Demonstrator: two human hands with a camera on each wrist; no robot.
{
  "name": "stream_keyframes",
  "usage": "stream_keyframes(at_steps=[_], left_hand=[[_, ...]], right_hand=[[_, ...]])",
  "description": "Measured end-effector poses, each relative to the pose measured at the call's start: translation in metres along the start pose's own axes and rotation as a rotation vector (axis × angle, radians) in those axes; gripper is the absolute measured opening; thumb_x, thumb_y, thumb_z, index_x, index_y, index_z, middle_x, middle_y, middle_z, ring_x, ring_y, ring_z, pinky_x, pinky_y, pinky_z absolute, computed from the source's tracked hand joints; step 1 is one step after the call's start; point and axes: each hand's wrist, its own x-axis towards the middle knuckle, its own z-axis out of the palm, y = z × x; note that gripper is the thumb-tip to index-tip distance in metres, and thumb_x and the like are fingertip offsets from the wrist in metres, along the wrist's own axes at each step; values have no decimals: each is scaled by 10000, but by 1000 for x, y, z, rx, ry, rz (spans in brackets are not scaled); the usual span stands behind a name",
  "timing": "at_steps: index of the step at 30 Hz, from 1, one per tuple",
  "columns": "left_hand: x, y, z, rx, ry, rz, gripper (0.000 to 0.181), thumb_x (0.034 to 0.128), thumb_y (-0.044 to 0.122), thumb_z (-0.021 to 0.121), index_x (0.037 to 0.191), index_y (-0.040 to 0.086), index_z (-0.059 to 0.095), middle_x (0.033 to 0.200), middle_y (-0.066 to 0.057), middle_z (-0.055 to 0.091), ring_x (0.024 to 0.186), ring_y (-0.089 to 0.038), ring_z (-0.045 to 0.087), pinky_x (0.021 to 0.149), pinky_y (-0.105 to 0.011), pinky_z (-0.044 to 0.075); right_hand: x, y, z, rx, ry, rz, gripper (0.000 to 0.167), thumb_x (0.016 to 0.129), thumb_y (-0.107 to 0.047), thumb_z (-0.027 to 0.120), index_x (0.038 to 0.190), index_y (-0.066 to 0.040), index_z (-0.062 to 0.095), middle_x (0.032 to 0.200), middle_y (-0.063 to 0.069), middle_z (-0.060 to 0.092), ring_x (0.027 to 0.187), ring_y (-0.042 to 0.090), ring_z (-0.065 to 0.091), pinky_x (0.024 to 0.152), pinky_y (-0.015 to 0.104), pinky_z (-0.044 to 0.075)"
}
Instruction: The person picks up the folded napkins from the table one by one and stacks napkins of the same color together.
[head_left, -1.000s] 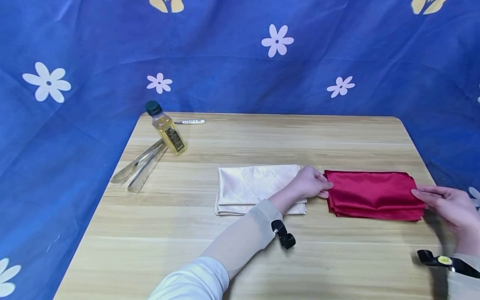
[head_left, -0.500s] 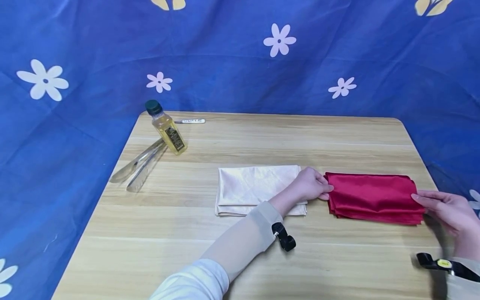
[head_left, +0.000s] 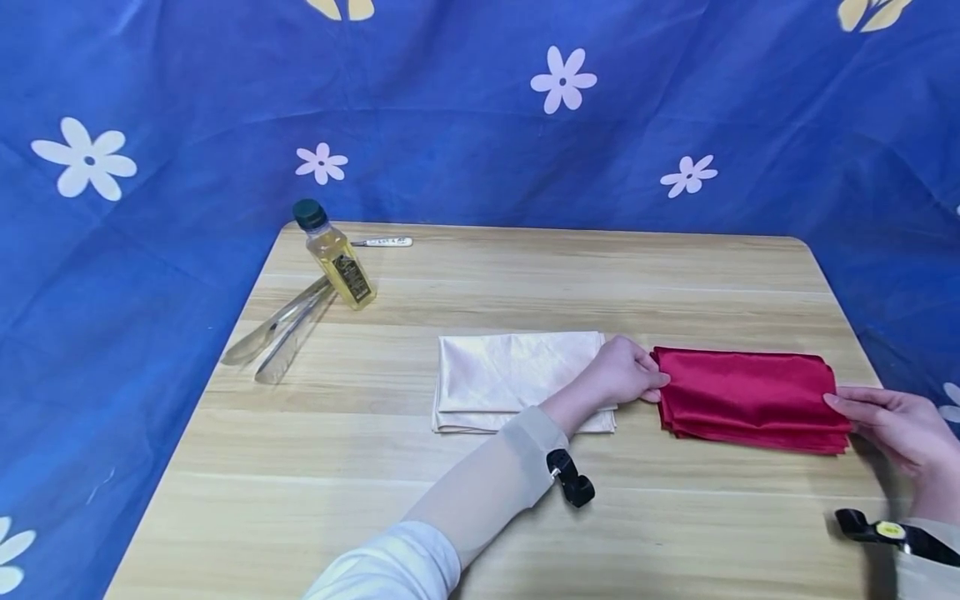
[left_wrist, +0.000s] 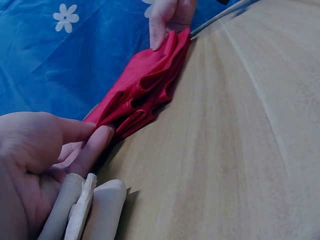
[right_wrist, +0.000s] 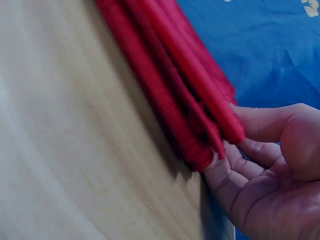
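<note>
A folded red satin cloth (head_left: 750, 400) lies in several layers at the right of the table. My left hand (head_left: 628, 372) pinches its left edge between thumb and fingers; the left wrist view shows this red cloth (left_wrist: 145, 85) with its layered folds facing the camera. On the opposite edge, my right hand (head_left: 900, 425) pinches the folded layers, thumb on top and fingers beneath, as the right wrist view shows on the red cloth (right_wrist: 190, 75). A folded cream cloth (head_left: 510, 371) lies just left of the red one, partly covered by my left wrist.
At the table's back left stands a bottle of yellow liquid (head_left: 341, 267) with a dark green cap. Metal tongs (head_left: 281, 333) lie beside it, and a thin white-handled tool (head_left: 386, 242) lies behind. A blue flowered curtain (head_left: 450, 125) hangs behind the wooden table (head_left: 337, 467).
The red cloth's right end and my right hand have shifted slightly toward the front of the table. Both hands keep their pinch; the cream cloth stays where it was.
</note>
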Motion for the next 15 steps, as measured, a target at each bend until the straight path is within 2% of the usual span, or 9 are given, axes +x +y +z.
stream_keyframes(at_steps=[4, 9, 11, 15], left_hand=[[0, 1, 2, 46, 15, 3, 134, 961, 70, 801, 847, 32, 744, 672, -41, 722, 616, -180, 754, 556, -233, 595], [-1, 4, 1, 29, 10, -2, 112, 961, 66, 801, 887, 4, 744, 689, -44, 726, 633, -193, 759, 573, -242, 608], [-1, 6, 0, 8, -2, -3, 105, 962, 68, 800, 934, -17, 745, 707, -41, 731, 651, -203, 763, 598, -254, 621], [-2, 10, -7, -46, -16, 13, 145, 967, 60, 791, 1025, -57, 726, 752, -68, 749, 708, -237, 775, 667, -305, 649]], right_hand=[[1, 2, -1, -8, -6, 13, 253, 999, -244, 776, 830, -432, 755, 864, -282, 678, 737, -45, 683, 621, 142, 586], [1, -2, 0, -15, -4, -23, 275, 1014, -190, 756, 840, -403, 770, 854, -256, 702, 740, -54, 681, 615, 142, 583], [1, -4, 0, 80, -7, -76, 285, 1017, -93, 732, 878, -331, 805, 867, -202, 739, 743, -21, 709, 622, 157, 593], [-1, -13, 2, 362, -11, -212, 317, 1002, 98, 657, 960, -163, 833, 895, -58, 789, 763, 70, 762, 651, 190, 617]])
